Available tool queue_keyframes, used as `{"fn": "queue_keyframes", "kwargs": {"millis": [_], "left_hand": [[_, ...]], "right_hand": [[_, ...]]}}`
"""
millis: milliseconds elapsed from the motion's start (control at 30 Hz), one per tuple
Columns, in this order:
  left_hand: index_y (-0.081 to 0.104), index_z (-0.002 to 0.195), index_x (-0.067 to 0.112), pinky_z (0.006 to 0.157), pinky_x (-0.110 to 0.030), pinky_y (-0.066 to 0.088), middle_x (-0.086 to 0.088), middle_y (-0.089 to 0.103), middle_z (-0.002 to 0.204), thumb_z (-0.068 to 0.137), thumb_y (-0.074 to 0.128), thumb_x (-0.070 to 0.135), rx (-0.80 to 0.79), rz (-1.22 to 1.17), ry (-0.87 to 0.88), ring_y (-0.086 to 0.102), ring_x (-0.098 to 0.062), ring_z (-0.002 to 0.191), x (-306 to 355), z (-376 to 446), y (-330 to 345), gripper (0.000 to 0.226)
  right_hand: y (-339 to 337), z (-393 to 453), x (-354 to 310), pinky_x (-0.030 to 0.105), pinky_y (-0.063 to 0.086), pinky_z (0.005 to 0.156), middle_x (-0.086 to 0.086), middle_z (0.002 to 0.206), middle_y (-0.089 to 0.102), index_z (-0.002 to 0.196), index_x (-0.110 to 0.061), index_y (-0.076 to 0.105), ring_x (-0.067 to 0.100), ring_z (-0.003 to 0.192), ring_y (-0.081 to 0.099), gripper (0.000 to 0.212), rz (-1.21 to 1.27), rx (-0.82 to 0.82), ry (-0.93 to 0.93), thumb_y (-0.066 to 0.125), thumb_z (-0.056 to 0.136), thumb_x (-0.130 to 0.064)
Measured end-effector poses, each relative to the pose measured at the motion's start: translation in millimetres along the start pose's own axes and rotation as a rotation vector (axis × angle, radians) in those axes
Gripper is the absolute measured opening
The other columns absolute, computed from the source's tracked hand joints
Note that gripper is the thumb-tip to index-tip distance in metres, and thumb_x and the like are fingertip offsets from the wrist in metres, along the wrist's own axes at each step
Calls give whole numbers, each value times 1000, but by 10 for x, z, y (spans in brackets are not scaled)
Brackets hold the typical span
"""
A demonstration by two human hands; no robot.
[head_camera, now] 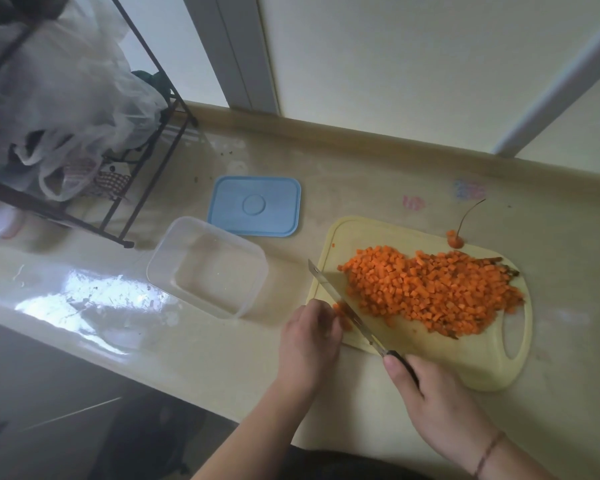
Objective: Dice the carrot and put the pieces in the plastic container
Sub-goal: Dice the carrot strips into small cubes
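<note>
1. The right hand (440,403), in the lower right of the frame, grips the dark handle of a knife (347,308), with the fingers curled around it and the thumb lying along the top of the handle.
2. The blade of the knife goes diagonally up and to the left, over the left part of the cutting board (492,362); its tip is near the board's left edge.
3. The left hand (309,337), in the lower middle of the frame, has its fingers curled and holds the small remaining carrot piece (342,315) just to the left of the blade. The fingertips are hidden, so the exact grip cannot be told.
4. A big heap of diced carrot (433,292) lies on the pale yellow cutting board, to the right of the blade, in the middle right of the frame.
5. The carrot tip (454,239), with a thin root tail, lies at the upper edge of the board, apart from the heap.
6. The clear plastic container (207,266) stands open on the countertop (378,174), in the middle of the frame, just to the left of the board. No carrot pieces are in it.
7. The blue lid (255,206) lies flat on the countertop above the container, near its upper right corner.
8. In the upper left of the frame stands a black wire rack (153,140) with plastic bags (66,109) on it.
</note>
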State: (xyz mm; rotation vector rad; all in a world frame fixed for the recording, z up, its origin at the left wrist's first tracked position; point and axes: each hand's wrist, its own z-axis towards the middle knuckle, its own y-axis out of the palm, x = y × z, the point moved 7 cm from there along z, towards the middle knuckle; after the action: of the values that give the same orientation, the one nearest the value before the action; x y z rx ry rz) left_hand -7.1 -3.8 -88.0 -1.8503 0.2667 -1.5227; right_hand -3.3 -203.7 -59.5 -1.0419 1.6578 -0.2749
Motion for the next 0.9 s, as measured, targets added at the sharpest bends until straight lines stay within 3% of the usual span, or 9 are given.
{"fn": "queue_keyframes", "kwargs": {"millis": [200, 333, 467, 533, 600, 667, 767, 833, 900], "left_hand": [[56, 76, 22, 61, -36, 51, 6, 63, 68, 83, 78, 15, 34, -6, -112, 59, -17, 63, -60, 44, 16, 24], [58, 78, 19, 64, -38, 49, 4, 65, 71, 84, 78, 16, 11, 31, -44, 60, -19, 66, -54, 46, 58, 20], [61, 89, 23, 73, -28, 50, 3, 65, 81, 88, 68, 29, -15, 40, 281, 64, -15, 84, 95, 6, 70, 9], [64, 95, 18, 80, -29, 51, 1, 66, 94, 88, 72, 27, -32, 67, 506, 65, -21, 92, 186, -63, 84, 14], [62, 94, 17, 77, -33, 49, 2, 62, 100, 86, 74, 24, -67, 134, 651, 60, -24, 86, 191, -71, 140, 16], [59, 94, 22, 74, -35, 48, 4, 60, 100, 85, 75, 17, -79, 136, 687, 58, -25, 83, 193, -12, 165, 19], [64, 92, 23, 73, -33, 50, 4, 66, 97, 86, 64, 12, -116, 74, 672, 62, -23, 83, 235, 143, 188, 13], [68, 89, 20, 74, -31, 53, 3, 68, 95, 85, 57, 11, -138, 18, 631, 64, -20, 84, 259, 243, 174, 14], [68, 91, 20, 74, -31, 54, 6, 66, 95, 84, 61, 5, -119, -52, 554, 65, -13, 85, 253, 314, 109, 17]], "right_hand": [[126, 109, -27, 39, 44, 55, 4, 56, 53, 65, -20, 47, 15, 55, 53, 77, -1, -7, -20, 9, 79, -85], [96, 284, -124, 40, 49, 59, 1, 63, 60, 72, -21, 54, 15, 61, 58, 71, -27, 46, -28, 10, 84, -76], [-95, 415, -89, 35, 39, 60, -9, 58, 55, 64, -30, 53, 22, 67, 60, 56, 25, 163, -41, 23, 93, -67], [-158, 350, -49, 31, 33, 60, -13, 52, 50, 62, -40, 53, 9, 57, 51, 46, 41, 146, -62, 29, 95, -62], [-149, 267, -3, 32, 33, 56, -17, 54, 53, 67, -48, 53, 3, 50, 43, 41, 43, 105, -70, 27, 92, -66], [-129, 175, 92, 35, 34, 53, -10, 48, 50, 63, -34, 54, 7, 44, 42, 52, 151, 91, 10, 28, 89, -70], [-117, 60, 234, 25, 32, 43, -1, 41, 44, 56, -16, 50, 9, 38, 40, 63, 340, 91, 234, 39, 76, -75], [-178, -8, 241, 24, 31, 43, 0, 44, 43, 59, -19, 53, 11, 41, 40, 60, 404, 111, 235, 41, 68, -78], [-305, -62, 178, 31, 33, 47, 3, 48, 45, 64, -18, 55, 9, 44, 43, 66, 335, 149, 122, 43, 70, -82]]}}
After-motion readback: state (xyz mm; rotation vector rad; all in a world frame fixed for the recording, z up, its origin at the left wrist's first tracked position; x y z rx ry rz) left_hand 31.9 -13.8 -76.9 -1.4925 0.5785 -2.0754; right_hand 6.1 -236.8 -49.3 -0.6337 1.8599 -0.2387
